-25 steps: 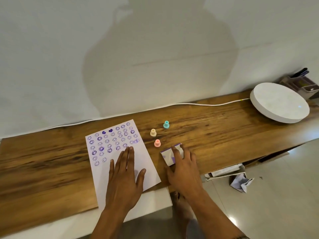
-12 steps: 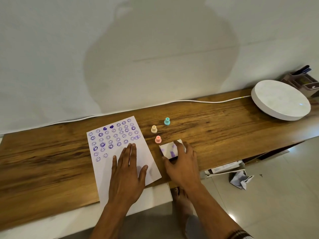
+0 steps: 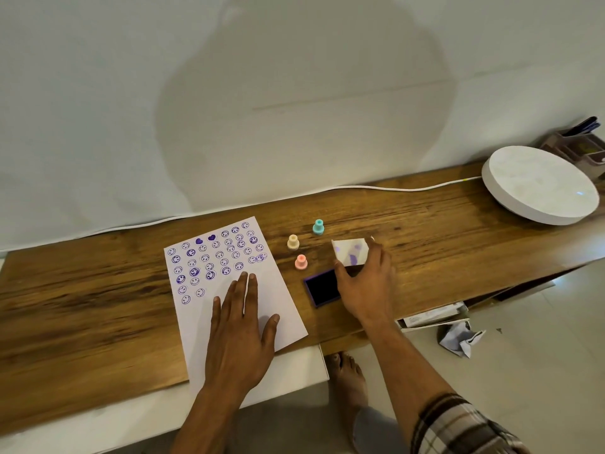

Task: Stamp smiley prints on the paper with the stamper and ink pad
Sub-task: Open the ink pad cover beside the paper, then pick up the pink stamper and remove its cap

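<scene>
We are gripping the light, stiff lid [image 3: 349, 252] by its edges in our right hand [image 3: 366, 286] beside the ink pad [image 3: 322, 289]; our left hand [image 3: 240, 335], fingers spread, is flattening the paper [image 3: 281, 299].

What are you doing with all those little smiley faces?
A person is stamping purple smileys on a sheet of paper. The left hand lies flat on the paper, holding it down. The right hand holds the ink pad's white lid lifted off, so the dark ink pad sits open on the wooden table. Three small stampers, pink, cream and teal, stand untouched beside the paper.
</scene>
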Available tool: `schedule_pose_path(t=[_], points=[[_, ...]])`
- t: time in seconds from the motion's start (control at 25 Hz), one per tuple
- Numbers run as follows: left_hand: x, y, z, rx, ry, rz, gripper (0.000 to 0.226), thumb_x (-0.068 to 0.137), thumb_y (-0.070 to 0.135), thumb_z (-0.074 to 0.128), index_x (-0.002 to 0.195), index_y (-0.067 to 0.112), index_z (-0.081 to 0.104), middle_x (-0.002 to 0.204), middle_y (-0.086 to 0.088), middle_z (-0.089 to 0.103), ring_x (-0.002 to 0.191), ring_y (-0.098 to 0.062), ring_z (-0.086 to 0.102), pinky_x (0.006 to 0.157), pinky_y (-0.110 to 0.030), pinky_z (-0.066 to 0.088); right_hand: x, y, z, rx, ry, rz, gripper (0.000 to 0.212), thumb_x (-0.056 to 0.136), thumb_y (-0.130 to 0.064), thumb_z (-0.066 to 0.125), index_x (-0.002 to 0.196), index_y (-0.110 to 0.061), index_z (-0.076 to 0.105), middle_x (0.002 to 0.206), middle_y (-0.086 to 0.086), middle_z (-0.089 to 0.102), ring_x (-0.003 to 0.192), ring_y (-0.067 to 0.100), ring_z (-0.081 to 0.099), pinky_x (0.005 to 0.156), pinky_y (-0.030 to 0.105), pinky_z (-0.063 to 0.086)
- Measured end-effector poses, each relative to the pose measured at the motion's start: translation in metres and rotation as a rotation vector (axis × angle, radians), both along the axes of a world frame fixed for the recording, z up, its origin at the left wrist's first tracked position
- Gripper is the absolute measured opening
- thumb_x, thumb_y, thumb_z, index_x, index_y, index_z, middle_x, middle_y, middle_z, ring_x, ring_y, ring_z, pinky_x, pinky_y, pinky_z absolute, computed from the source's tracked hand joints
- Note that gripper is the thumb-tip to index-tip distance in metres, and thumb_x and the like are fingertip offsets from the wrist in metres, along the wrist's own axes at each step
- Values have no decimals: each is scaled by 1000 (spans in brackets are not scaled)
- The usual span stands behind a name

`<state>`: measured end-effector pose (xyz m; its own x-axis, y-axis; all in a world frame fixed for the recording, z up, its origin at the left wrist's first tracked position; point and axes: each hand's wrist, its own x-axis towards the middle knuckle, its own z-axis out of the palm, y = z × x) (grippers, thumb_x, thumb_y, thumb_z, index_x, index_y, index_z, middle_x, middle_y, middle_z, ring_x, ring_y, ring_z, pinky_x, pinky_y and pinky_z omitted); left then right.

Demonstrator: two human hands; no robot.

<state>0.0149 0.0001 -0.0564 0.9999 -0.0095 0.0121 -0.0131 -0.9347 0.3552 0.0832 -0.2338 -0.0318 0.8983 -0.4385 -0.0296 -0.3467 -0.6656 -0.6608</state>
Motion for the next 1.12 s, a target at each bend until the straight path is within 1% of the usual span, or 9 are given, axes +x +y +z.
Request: schedule_pose_path(t=[0.36,0.48,0.6,0.72,0.8,0.88,0.92,1.04,1.12], points=[[0,2,1,-29,-8,29,83,94,68,29,163,27,8,173,1,11,158,-22,12,128,-43,3,15,2,-7,-178,33,85,74,91,-52,69,152,-26,36,161,11,31,147,34,27,117,57,30],[0,2,1,-22,-13,42,82,95,68,29,163,27,7,173,0,11,159,-23,13,129,-44,4,12,25,4,-255,-119,260,56,92,-38,72,142,-31,49,150,6,46,140,32,37,109,56,35],[-1,2,5,-35,-17,52,82,95,67,30,163,27,9,173,0,12,159,-23,14,128,-42,2,5,54,3,-334,-43,499,42,93,-29,71,133,-33,61,141,-1,58,135,29,41,110,58,32],[-3,2,10,-81,17,65,82,95,67,33,163,28,10,173,1,13,159,-23,15,127,-40,5,2,62,2,-334,-87,520,21,93,-24,72,113,-27,75,121,-3,71,118,24,54,102,49,40],[-3,0,14,-187,40,108,79,94,61,42,161,29,20,170,1,24,155,-24,27,123,-40,22,-3,66,7,-138,-150,405,16,93,-20,73,107,-25,76,108,-10,72,100,11,61,84,29,49],[-1,-3,21,-424,21,184,69,94,46,60,157,30,35,161,3,43,142,-20,49,112,-34,37,-10,73,14,190,-87,249,16,92,-21,75,102,-34,73,92,-29,67,82,-3,63,66,7,43],[0,-3,25,-568,19,208,66,93,37,67,154,32,42,154,5,52,132,-16,58,106,-29,43,-15,76,17,332,-50,226,18,92,-22,76,96,-38,70,84,-35,67,81,-10,64,62,4,43],[-2,-7,39,-772,57,185,50,91,23,74,138,37,60,132,13,67,108,-1,66,95,-11,47,-33,75,22,635,14,261,15,92,-14,75,96,-28,74,89,-23,76,89,-5,70,80,19,55],[-4,-5,46,-806,96,188,35,91,23,74,123,38,70,123,13,72,102,0,68,99,-19,53,-49,78,25,695,53,252,19,89,-9,78,99,-25,77,93,-13,78,91,2,72,83,25,58]])
